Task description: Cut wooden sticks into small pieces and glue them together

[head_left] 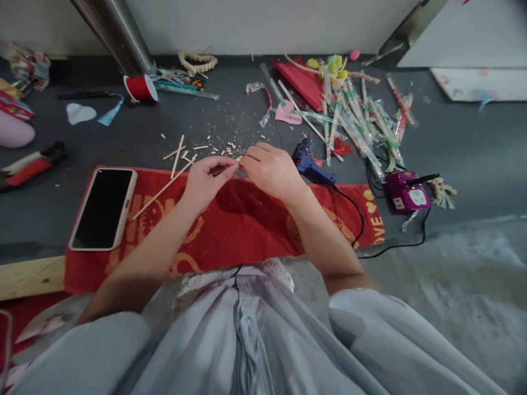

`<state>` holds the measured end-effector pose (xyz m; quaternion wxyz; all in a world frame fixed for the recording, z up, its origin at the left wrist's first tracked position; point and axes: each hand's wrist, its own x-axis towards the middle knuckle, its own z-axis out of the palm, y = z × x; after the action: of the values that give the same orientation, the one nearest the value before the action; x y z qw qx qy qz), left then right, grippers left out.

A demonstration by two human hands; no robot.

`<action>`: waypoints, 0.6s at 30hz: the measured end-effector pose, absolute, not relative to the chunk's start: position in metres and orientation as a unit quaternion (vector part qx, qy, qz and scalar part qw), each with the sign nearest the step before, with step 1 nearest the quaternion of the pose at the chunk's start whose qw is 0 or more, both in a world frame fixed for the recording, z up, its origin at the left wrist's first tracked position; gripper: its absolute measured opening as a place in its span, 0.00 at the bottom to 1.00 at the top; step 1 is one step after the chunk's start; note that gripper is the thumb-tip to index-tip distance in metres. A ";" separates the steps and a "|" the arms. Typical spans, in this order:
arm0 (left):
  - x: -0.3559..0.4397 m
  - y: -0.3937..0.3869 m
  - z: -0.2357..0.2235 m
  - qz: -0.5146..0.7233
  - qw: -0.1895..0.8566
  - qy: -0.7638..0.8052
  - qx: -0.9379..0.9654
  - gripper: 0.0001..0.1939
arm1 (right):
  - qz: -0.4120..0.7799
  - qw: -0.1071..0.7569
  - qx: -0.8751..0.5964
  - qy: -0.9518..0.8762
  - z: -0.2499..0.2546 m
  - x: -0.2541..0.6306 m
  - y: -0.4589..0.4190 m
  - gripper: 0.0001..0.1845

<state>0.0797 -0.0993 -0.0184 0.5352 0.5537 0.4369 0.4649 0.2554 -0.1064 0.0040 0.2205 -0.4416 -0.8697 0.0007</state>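
My left hand (208,180) and my right hand (269,169) meet at the fingertips above the back edge of a red towel (242,225). Both are closed in a pinch around something small and pale, mostly covered by the fingers, so its kind does not show. Just left of my left hand, thin wooden sticks (162,189) lie across the towel and the dark table. Short cut stick pieces (229,149) and pale crumbs are scattered beyond my fingers. A blue glue gun (309,162) rests to the right of my right hand.
A phone (104,209) lies on the towel's left part. Red-handled pliers (31,167) and a red ribbon spool (140,88) are at the left. Wrapped sticks (357,123) pile up at the back right. The glue gun's cord runs near a purple power socket (405,191).
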 end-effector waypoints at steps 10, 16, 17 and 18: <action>0.080 -0.098 -0.022 0.481 0.593 0.427 0.484 0.14 | -0.026 0.244 -0.431 -0.868 0.002 0.256 -0.106 0.16; 0.077 -0.093 -0.019 0.481 0.624 0.420 0.450 0.12 | -0.021 0.260 -0.433 -0.863 -0.001 0.257 -0.105 0.16; 0.076 -0.093 -0.018 0.483 0.628 0.419 0.443 0.11 | -0.018 0.258 -0.435 -0.863 -0.001 0.258 -0.105 0.16; 0.075 -0.092 -0.017 0.485 0.634 0.419 0.434 0.09 | -0.015 0.255 -0.438 -0.862 -0.001 0.258 -0.105 0.16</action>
<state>0.0755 -0.0918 -0.0167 0.6335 0.4336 0.4193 0.4847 0.2579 -0.1049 -0.0009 0.2550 -0.4377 -0.8621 -0.0146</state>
